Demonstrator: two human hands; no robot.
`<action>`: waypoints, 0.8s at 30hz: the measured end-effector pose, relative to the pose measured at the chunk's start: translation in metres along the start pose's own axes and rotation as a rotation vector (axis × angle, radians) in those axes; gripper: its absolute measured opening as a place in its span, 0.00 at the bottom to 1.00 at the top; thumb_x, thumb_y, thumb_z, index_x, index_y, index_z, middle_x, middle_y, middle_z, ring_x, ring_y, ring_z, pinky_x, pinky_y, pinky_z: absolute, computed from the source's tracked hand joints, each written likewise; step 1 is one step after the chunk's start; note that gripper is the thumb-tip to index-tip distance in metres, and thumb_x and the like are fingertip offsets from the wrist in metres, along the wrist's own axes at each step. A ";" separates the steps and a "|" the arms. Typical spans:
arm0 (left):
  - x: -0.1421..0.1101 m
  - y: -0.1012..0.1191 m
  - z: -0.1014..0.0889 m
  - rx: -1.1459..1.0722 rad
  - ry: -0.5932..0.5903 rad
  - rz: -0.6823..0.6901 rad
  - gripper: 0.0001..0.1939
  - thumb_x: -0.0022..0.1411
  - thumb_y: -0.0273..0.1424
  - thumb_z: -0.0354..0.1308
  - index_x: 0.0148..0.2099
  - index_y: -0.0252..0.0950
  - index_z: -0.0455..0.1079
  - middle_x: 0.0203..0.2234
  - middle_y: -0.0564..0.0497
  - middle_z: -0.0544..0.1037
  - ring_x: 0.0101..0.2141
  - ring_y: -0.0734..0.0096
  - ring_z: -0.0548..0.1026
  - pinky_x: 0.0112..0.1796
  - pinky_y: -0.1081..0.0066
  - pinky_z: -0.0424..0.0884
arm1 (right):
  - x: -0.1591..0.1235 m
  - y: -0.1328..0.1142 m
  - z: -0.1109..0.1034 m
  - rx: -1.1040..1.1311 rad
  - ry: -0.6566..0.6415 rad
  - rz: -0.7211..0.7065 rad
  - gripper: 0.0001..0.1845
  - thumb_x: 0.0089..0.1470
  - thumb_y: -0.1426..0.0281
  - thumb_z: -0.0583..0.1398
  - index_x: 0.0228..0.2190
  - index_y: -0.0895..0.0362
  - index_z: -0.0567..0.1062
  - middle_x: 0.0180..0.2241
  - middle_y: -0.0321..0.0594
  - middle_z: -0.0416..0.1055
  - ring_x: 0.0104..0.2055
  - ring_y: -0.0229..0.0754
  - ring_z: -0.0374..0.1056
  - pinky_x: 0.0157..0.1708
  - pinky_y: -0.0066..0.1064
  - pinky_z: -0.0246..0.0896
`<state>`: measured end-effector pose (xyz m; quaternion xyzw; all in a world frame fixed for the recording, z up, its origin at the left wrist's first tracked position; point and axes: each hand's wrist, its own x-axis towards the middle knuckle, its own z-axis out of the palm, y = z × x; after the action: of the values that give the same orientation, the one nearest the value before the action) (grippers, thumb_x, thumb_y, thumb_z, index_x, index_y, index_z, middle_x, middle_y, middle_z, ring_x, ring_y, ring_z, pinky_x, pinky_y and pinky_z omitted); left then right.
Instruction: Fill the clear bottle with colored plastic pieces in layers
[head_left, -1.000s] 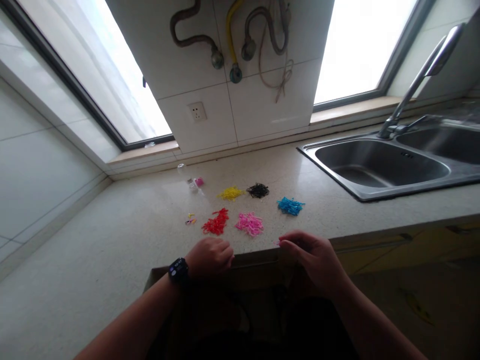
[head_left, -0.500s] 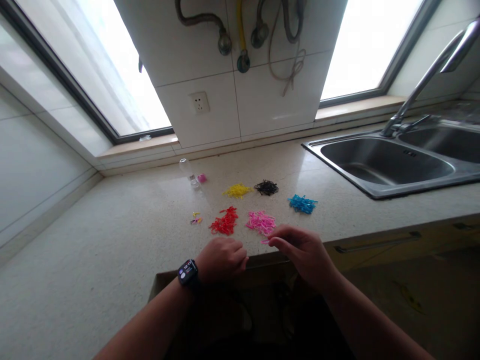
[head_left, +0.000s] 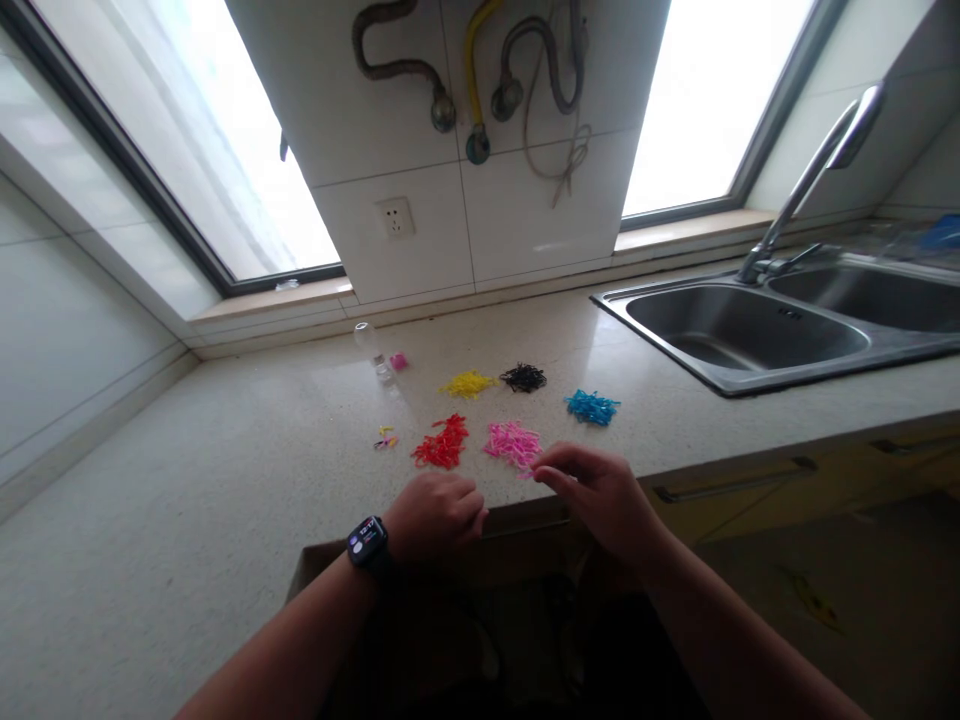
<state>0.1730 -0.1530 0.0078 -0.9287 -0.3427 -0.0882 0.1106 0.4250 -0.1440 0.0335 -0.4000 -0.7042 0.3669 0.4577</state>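
Note:
My right hand (head_left: 592, 488) is closed in a pinch at the near edge of a pile of small pink elastic bands (head_left: 511, 443). A pink strand shows at its fingertips. My left hand (head_left: 439, 512), with a smartwatch (head_left: 367, 541) on the wrist, is curled into a fist by the counter's front edge; whatever may be inside is hidden. Just beyond the left hand lies a pile of red bands (head_left: 442, 443). Behind are yellow bands (head_left: 468, 384), black bands (head_left: 523, 377) and blue bands (head_left: 592, 407). A few mixed-colour bands (head_left: 386, 440) lie to the left.
A clear bottle-like container (head_left: 375, 355) lies on the pale counter (head_left: 247, 450) beside a pink piece (head_left: 398, 361). A steel sink (head_left: 727, 375) with a tap (head_left: 799, 190) occupies the right. Hoses and a socket (head_left: 395, 217) are on the tiled wall.
The view has shifted slightly. My right fingertips have moved closer to the pink pile, bringing the pink strand to its near edge. My left fist keeps its shape and place.

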 end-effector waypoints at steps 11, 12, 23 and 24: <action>-0.015 -0.009 -0.007 -0.002 0.053 -0.049 0.14 0.68 0.33 0.48 0.30 0.36 0.64 0.24 0.52 0.71 0.25 0.73 0.67 0.26 0.70 0.58 | 0.060 0.061 -0.018 -0.495 0.116 -0.224 0.10 0.59 0.64 0.59 0.33 0.54 0.80 0.33 0.41 0.75 0.38 0.44 0.69 0.42 0.36 0.61; -0.018 -0.013 -0.010 -0.013 0.061 -0.078 0.14 0.69 0.33 0.47 0.30 0.36 0.65 0.25 0.52 0.71 0.25 0.73 0.67 0.26 0.70 0.59 | 0.060 0.064 -0.017 -0.516 0.096 -0.208 0.10 0.59 0.64 0.59 0.33 0.54 0.80 0.34 0.41 0.75 0.39 0.45 0.69 0.43 0.36 0.60; -0.074 -0.120 -0.005 -0.083 0.276 -0.729 0.13 0.67 0.35 0.49 0.47 0.38 0.73 0.36 0.49 0.76 0.34 0.67 0.74 0.38 0.69 0.68 | 0.061 0.068 -0.016 -0.610 0.088 -0.150 0.19 0.62 0.60 0.53 0.28 0.56 0.78 0.30 0.44 0.74 0.34 0.45 0.68 0.37 0.34 0.58; -0.079 -0.127 -0.001 -0.097 0.255 -0.754 0.14 0.66 0.36 0.50 0.48 0.39 0.74 0.37 0.49 0.76 0.34 0.67 0.74 0.39 0.68 0.69 | 0.061 0.068 -0.016 -0.601 0.088 -0.151 0.20 0.62 0.60 0.53 0.28 0.56 0.78 0.30 0.44 0.74 0.34 0.45 0.68 0.37 0.34 0.58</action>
<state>0.0306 -0.1080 0.0087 -0.7236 -0.6385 -0.2533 0.0681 0.4399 -0.0588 -0.0003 -0.4795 -0.7883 0.0896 0.3751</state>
